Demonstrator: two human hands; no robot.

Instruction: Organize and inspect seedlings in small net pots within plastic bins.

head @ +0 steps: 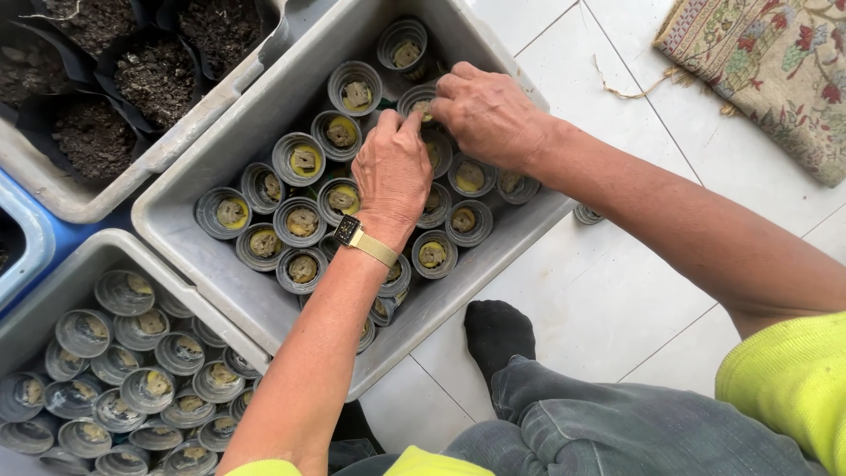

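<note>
A grey plastic tub [264, 106] holds several small grey cups [300, 222], each with a yellow sponge and a plug of soil inside. My left hand [392, 172], with a gold wristwatch [363, 240] on the wrist, hovers over the cups in the tub's middle. Its fingertips meet those of my right hand [485, 113] at one cup [419, 99] near the tub's far side. Both hands pinch at that cup's top. What sits between the fingers is hidden.
A second grey tub [62, 291] at lower left holds several more cups. A tub [132, 167] at upper left carries black bags of soil. A patterned mat [775, 62] lies at upper right on white tiles. One loose cup [588, 214] rests by the tub. My socked foot [498, 330] is below.
</note>
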